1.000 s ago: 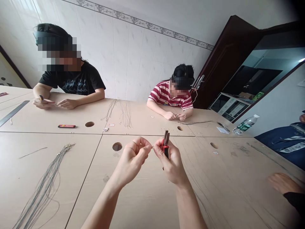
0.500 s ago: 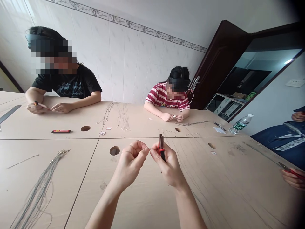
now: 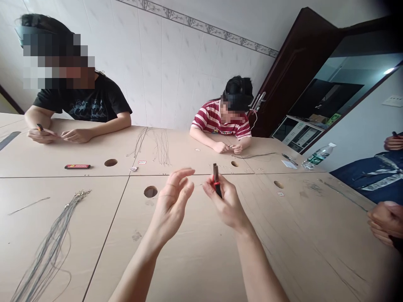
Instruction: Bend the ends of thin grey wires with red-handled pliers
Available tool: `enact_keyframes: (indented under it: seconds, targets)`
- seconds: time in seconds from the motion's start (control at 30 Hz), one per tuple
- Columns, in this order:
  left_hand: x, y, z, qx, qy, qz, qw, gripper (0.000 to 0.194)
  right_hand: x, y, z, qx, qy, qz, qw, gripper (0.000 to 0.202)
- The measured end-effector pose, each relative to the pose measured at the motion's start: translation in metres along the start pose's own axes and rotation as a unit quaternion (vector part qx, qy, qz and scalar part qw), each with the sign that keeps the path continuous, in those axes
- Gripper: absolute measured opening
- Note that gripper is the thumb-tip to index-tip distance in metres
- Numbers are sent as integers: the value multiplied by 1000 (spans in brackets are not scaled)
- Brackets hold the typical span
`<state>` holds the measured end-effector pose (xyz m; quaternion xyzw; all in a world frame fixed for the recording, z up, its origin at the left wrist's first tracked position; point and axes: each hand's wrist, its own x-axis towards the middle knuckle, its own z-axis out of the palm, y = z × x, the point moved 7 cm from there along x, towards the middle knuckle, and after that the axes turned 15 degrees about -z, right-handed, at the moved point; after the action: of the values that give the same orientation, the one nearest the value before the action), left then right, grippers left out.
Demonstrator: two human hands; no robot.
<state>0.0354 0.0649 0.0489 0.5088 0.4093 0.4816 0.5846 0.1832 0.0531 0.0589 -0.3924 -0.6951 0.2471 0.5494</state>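
Observation:
My left hand point(image 3: 172, 205) is raised over the table with its thumb and fingers apart, and I see nothing held in it. A thin thread or wire loops across its back near the fingers. To its right, my right hand point(image 3: 229, 205) grips a pair of pliers point(image 3: 216, 180) with red and black handles, jaws pointing up. A faint thin wire end point(image 3: 198, 185) sticks out left from its thumb and fingertip; the rest is too fine to follow. A gap separates the two hands.
A bundle of grey cords point(image 3: 59, 239) with metal ends lies on the left of the table point(image 3: 189, 268). Two people sit opposite, and another person's hand point(image 3: 385, 220) is at the right edge. A water bottle point(image 3: 318, 156) and a red-black box cutter point(image 3: 77, 167) lie farther back.
My left hand has opened and come away from the right hand, which it was meeting at the fingertips. The right hand has shifted slightly right, still with the pliers. The view has tilted a little.

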Motion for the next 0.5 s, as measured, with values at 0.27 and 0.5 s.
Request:
enact_keyframes:
  seconds: [0.27,0.5]
  targets:
    - [-32,16,35,-46,-235,-45,970,36,7,24,-86,-71,152,0,986,24]
    - [-66,-19,63,78,-241,-135,958,42,-2,17,-202,-114,299,-8,947,34]
